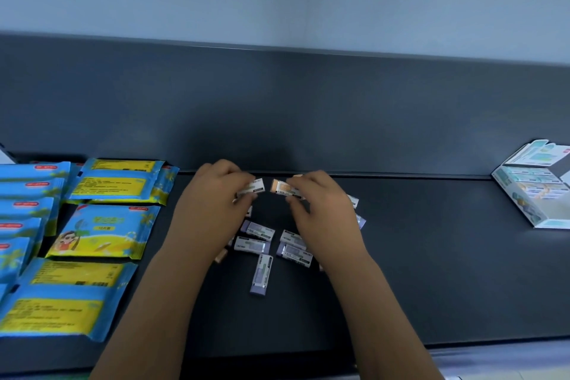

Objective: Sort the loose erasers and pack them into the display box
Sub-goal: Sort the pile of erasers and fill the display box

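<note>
- Head view: our left hand (216, 197) pinches a white-sleeved eraser (255, 187), and our right hand (320, 207) pinches an orange-tipped eraser (282, 187). The two erasers are held end to end, just apart, above the middle of the table (431, 271).
- The loose erasers (262, 239), mostly purple-tipped, lie in a cluster nearer than the hands, between our wrists. A few are partly hidden.
- We judge sorting to be under way, with most of the packing left.
- The display box (533, 191) stands open at the far right, well apart. It seems to hold rows of erasers, but we cannot tell how many.
- Blue and yellow packets (105, 228) lie at the left.
</note>
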Demonstrator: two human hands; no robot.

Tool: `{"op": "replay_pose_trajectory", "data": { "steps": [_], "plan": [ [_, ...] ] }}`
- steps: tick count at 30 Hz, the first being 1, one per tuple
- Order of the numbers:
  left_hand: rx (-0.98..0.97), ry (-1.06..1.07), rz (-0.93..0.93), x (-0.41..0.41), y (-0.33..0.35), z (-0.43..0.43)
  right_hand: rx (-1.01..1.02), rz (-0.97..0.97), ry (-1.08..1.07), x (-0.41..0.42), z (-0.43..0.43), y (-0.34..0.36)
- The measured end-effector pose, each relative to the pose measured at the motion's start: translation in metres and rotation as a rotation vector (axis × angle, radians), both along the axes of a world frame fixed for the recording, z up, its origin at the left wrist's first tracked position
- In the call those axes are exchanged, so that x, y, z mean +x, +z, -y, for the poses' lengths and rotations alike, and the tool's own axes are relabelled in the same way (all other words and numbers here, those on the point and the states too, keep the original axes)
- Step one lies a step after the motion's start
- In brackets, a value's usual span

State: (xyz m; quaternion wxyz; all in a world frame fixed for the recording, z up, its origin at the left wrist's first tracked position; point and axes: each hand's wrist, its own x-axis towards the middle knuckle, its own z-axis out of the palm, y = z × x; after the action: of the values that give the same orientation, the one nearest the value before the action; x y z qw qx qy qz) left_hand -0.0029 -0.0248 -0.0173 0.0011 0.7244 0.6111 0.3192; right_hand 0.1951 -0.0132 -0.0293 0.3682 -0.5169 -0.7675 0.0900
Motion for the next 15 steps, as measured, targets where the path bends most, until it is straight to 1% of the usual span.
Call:
{"op": "replay_pose_trajectory", "data": {
  "steps": [4, 6, 10, 15],
  "plan": [
    [0.020, -0.006, 0.063, 0.002, -0.004, 0.009, 0.007, -0.005, -0.005, 0.003, 0.006, -0.002],
    [-0.004, -0.012, 0.087, 0.007, -0.006, 0.012, -0.006, -0.010, -0.005, 0.005, 0.008, -0.004],
    [-0.030, -0.038, 0.102, 0.018, -0.009, 0.015, -0.022, 0.002, -0.020, 0.012, 0.011, -0.006],
    [-0.038, -0.016, 0.115, 0.032, -0.010, 0.014, -0.034, 0.052, -0.055, 0.030, 0.012, -0.005]
  ]
}}
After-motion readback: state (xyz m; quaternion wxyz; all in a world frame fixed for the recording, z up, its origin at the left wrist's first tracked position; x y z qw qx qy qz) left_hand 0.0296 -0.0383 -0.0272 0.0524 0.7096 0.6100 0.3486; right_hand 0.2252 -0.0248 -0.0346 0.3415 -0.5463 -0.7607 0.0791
